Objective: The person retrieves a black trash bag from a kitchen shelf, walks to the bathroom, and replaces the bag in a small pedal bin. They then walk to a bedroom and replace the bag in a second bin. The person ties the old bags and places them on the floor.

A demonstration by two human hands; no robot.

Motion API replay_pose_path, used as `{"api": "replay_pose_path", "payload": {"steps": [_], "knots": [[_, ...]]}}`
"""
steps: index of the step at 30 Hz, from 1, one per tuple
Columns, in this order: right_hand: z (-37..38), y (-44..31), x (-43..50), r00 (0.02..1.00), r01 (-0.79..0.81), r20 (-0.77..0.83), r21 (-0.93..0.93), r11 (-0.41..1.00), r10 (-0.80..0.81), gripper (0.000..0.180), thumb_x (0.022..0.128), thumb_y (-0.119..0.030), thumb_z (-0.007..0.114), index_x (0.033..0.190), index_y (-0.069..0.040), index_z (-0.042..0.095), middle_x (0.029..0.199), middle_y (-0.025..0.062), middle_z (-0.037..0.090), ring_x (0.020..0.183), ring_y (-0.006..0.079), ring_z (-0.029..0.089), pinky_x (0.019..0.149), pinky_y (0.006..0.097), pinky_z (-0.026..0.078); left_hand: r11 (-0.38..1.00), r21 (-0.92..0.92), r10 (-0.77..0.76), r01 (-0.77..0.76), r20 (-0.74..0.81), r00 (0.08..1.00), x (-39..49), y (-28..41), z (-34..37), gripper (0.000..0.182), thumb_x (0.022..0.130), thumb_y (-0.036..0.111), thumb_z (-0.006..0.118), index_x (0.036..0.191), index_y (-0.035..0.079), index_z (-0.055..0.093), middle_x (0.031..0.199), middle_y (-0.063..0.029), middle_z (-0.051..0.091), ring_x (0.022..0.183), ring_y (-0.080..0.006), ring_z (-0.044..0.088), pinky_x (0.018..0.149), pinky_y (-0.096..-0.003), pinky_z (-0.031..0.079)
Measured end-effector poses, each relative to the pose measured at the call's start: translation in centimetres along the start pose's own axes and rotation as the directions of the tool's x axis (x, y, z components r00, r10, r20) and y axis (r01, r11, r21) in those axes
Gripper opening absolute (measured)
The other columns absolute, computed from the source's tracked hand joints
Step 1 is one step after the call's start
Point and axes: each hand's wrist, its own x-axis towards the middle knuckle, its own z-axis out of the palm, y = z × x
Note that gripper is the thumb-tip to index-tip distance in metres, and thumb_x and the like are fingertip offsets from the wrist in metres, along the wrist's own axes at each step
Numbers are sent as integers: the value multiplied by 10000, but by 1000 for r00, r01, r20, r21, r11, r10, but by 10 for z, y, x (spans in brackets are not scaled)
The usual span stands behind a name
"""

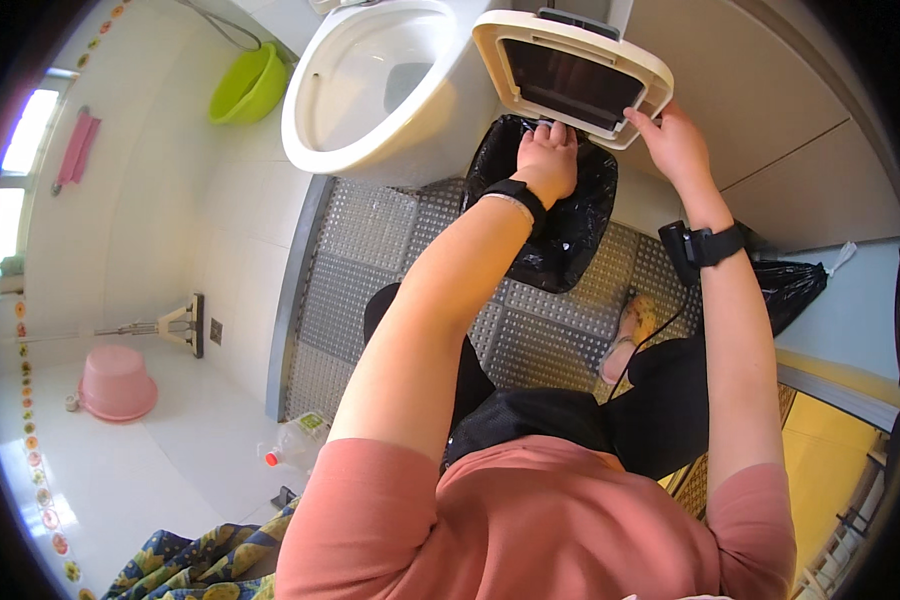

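Observation:
A trash bin with a black plastic liner [586,225] stands on the floor beside the white toilet bowl [390,146]. Its cream-coloured lid frame [570,56] is tilted up at the back. My left hand [547,159] reaches over the liner, just below the lid's lower edge; its fingertips are partly hidden, so I cannot tell whether they grip anything. On the right, my right hand [671,142] holds the lid frame by its lower right corner, with the thumb on the inner rim. Both wrists wear black bands.
A tied black bag [791,289] lies at the right by the cabinet. Left of the toilet is a green basin [251,86]. Further left are an upturned pink bucket [116,382], a squeeze mop [195,325] and a plastic bottle [296,442]. Perforated mats [360,232] cover the floor.

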Motion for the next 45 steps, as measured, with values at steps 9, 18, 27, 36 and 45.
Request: {"api": "replay_pose_path", "payload": {"steps": [9,18,27,36,45], "knots": [[-6,0,3,994,-50,96,51,997,45,527,815,-497,531,1105,-57,536,986,158,627,930,316,591,784,366,455,997,77,-2,2,-2,1000,-11,-12,0,606,751,278,575,1302,124,376,1262,-117,431,1171,-272,400,960,-379,334],[-5,-1,-2,995,-12,100,60,998,6,500,814,-484,544,1060,-49,560,950,156,634,896,313,601,759,364,463,984,176,-4,-15,107,994,-6,-16,-8,509,757,259,546,1259,307,475,1237,-56,441,1078,-243,444,860,-339,372],[-8,-7,-5,996,0,88,67,998,-6,426,806,-433,574,1062,-93,558,907,108,646,828,270,616,705,362,472,946,-17,321,-323,-86,943,-19,37,-10,326,782,347,525,1061,193,595,1117,-29,535,1081,-228,460,867,-398,394],[8,7,5,996,-1,83,163,987,-13,505,799,-443,578,1155,-92,509,990,124,630,906,259,607,771,358,463,905,-325,308,-275,55,950,-81,27,-47,390,816,362,520,1139,147,558,1130,-86,564,1039,-278,529,852,-374,438],[-37,29,-9,731,-302,662,98,948,164,520,827,-242,553,1312,-171,379,1053,36,563,846,86,529,661,228,457,342,-640,-325,688,606,726,-200,-154,-63,414,901,363,431,1181,67,506,1068,-99,574,979,-222,547,760,-344,488]]}}
